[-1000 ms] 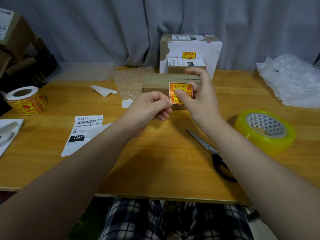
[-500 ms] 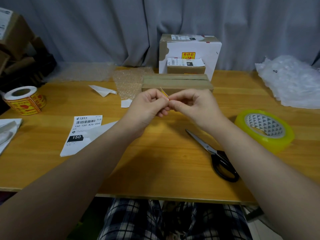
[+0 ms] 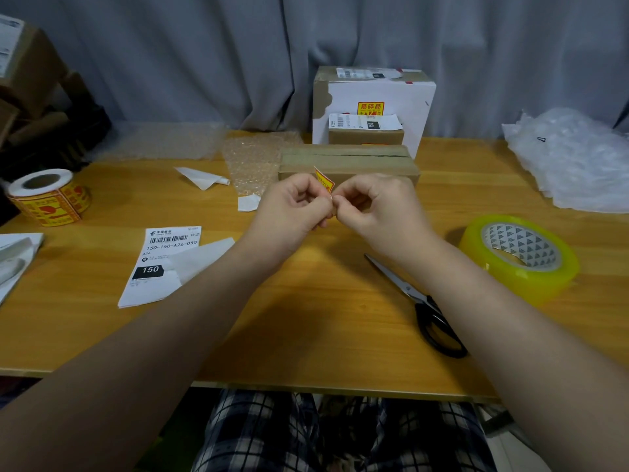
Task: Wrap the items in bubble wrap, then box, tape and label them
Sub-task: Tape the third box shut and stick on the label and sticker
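Observation:
A small yellow and red sticker (image 3: pixel 323 178) stands edge-up between my two hands, just in front of a flat taped cardboard box (image 3: pixel 347 161). My left hand (image 3: pixel 292 206) and my right hand (image 3: pixel 374 206) both pinch the sticker with curled fingers, fingertips meeting at its lower edge. Most of the sticker is hidden by my fingers. A white shipping label (image 3: pixel 163 264) lies flat on the wooden table (image 3: pixel 306 318) to the left.
A roll of yellow stickers (image 3: pixel 47 195) sits far left, a tape roll (image 3: pixel 517 257) far right, black-handled scissors (image 3: pixel 422 308) near my right forearm. Bubble wrap sheets (image 3: pixel 252 158) and paper scraps lie behind; two labelled boxes (image 3: pixel 371 107) stand at the back, plastic wrap (image 3: pixel 575 158) right.
A second ago my right hand held the sticker flat, facing me, with the left hand beside it. Both hands have since come together and pinch it edge-on, slightly lower.

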Demonstrator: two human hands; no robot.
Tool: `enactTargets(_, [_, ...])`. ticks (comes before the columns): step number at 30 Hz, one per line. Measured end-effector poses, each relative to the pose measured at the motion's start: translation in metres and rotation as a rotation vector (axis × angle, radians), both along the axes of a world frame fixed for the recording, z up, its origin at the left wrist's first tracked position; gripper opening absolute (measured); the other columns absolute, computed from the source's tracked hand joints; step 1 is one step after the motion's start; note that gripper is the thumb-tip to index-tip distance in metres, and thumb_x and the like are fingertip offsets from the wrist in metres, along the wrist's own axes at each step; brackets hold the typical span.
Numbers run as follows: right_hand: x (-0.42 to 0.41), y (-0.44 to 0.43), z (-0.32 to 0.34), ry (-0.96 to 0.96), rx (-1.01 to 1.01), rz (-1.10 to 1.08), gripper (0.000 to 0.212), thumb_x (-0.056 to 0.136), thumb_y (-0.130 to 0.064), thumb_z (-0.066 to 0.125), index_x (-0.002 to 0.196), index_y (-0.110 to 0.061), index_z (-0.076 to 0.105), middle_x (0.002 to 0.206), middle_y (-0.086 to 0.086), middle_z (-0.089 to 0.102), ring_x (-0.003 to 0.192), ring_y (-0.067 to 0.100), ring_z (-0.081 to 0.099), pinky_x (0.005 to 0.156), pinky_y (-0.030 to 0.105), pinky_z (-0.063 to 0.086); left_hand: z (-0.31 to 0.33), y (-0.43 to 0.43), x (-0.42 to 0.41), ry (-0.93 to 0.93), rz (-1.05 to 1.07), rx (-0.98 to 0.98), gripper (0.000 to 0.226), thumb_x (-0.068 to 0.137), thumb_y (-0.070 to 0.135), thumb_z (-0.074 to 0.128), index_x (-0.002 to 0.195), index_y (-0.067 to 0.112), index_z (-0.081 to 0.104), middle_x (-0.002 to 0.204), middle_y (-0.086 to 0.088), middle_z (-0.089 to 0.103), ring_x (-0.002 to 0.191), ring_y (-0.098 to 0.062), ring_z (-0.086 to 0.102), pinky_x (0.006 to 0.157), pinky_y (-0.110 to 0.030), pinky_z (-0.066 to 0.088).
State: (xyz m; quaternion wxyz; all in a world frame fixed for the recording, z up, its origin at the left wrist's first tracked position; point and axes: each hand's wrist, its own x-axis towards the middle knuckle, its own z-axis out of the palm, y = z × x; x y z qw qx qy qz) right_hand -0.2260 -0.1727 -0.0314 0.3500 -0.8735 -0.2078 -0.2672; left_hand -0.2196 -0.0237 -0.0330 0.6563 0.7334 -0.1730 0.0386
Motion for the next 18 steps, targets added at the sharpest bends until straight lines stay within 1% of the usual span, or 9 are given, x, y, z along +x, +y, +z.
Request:
enactTargets(2, [0.0006, 0.0004, -0.0024, 0.028, 0.06, 0.001, 0.016, 0.079, -0.019, 0.062, 0.083, -0.01, 0.074, 0.072, -0.008, 0.062, 0.064, 0.002, 0.054, 0.062, 0.009, 0.042, -0.0008, 0.0, -0.0003, 0.001, -0.001, 0.003, 0.015, 0.082, -0.002, 0.058, 0.072, 0.01, 0.057, 0.067, -0.01, 0.057, 0.058, -0.01, 0.052, 0.057, -0.017, 0.044])
enactTargets(3, [0.0007, 0.0006, -0.0036, 0.055, 0.102, 0.007, 0.012, 0.08, -0.016, 0.063, 0.083, -0.01, 0.073, 0.07, -0.009, 0.062, 0.063, 0.001, 0.055, 0.061, 0.008, 0.042, -0.001, 0.0, -0.0007, 0.002, 0.001, 0.008, 0.017, 0.083, -0.004, 0.057, 0.073, 0.01, 0.058, 0.068, -0.01, 0.057, 0.059, -0.01, 0.053, 0.057, -0.017, 0.044])
enactTargets(5, [0.0003, -0.0003, -0.0045, 0.128, 0.197, 0.043, 0.007, 0.084, -0.009, 0.066, 0.083, -0.01, 0.073, 0.07, -0.01, 0.064, 0.065, 0.003, 0.059, 0.064, 0.014, 0.047, -0.001, 0.0006, -0.0013, 0.002, 0.002, 0.012, 0.019, 0.084, -0.005, 0.055, 0.073, 0.01, 0.058, 0.067, -0.007, 0.059, 0.059, -0.009, 0.053, 0.057, -0.016, 0.044])
enactTargets(7, [-0.0006, -0.0026, -0.0038, 0.183, 0.247, 0.081, 0.007, 0.085, -0.008, 0.067, 0.083, -0.011, 0.073, 0.072, -0.007, 0.068, 0.069, 0.011, 0.064, 0.067, 0.023, 0.051, -0.0009, 0.0015, -0.0016, 0.006, -0.005, 0.018, 0.019, 0.085, -0.005, 0.055, 0.074, 0.011, 0.059, 0.067, -0.005, 0.06, 0.059, -0.009, 0.054, 0.056, -0.015, 0.044])
enactTargets(8, [-0.0008, -0.0036, -0.0029, 0.193, 0.237, 0.09, 0.007, 0.085, -0.008, 0.067, 0.084, -0.011, 0.073, 0.073, -0.007, 0.069, 0.07, 0.011, 0.064, 0.068, 0.023, 0.052, -0.0011, 0.002, -0.0017, 0.005, -0.011, 0.023, 0.019, 0.085, -0.005, 0.055, 0.074, 0.011, 0.059, 0.067, -0.005, 0.06, 0.059, -0.009, 0.054, 0.056, -0.016, 0.044])
enactTargets(10, [-0.0011, -0.0043, -0.0009, 0.192, 0.176, 0.087, 0.005, 0.084, -0.008, 0.069, 0.084, -0.011, 0.074, 0.072, -0.011, 0.067, 0.068, 0.002, 0.062, 0.066, 0.017, 0.051, -0.0016, 0.0026, -0.0017, -0.005, -0.015, 0.038, 0.019, 0.084, -0.006, 0.056, 0.074, 0.011, 0.059, 0.067, -0.006, 0.059, 0.059, -0.01, 0.054, 0.056, -0.016, 0.044])
enactTargets(13, [-0.0014, -0.0036, 0.0019, 0.182, 0.124, 0.068, 0.005, 0.083, -0.01, 0.07, 0.082, -0.011, 0.074, 0.07, -0.016, 0.064, 0.066, -0.005, 0.059, 0.063, 0.009, 0.046, -0.001, 0.002, -0.0024, -0.02, -0.005, 0.056, 0.019, 0.083, -0.006, 0.057, 0.074, 0.011, 0.058, 0.066, -0.006, 0.058, 0.059, -0.01, 0.053, 0.057, -0.017, 0.045])
enactTargets(16, [-0.0014, -0.0022, 0.002, 0.164, 0.138, 0.048, 0.007, 0.081, -0.01, 0.069, 0.078, -0.015, 0.072, 0.068, -0.017, 0.063, 0.063, -0.006, 0.058, 0.06, 0.009, 0.044, 0.0005, 0.0006, -0.0031, -0.035, 0.001, 0.065, 0.019, 0.083, -0.007, 0.057, 0.074, 0.009, 0.058, 0.065, -0.007, 0.057, 0.06, -0.012, 0.053, 0.056, -0.017, 0.045])
enactTargets(18, [-0.0015, -0.0015, 0.0007, 0.182, 0.179, 0.041, 0.012, 0.08, -0.008, 0.069, 0.074, -0.018, 0.07, 0.067, -0.014, 0.064, 0.062, -0.003, 0.058, 0.06, 0.013, 0.046, 0.0006, -0.0001, -0.0035, -0.039, -0.003, 0.07, 0.019, 0.082, -0.008, 0.056, 0.074, 0.009, 0.058, 0.065, -0.007, 0.056, 0.06, -0.012, 0.052, 0.056, -0.017, 0.045])
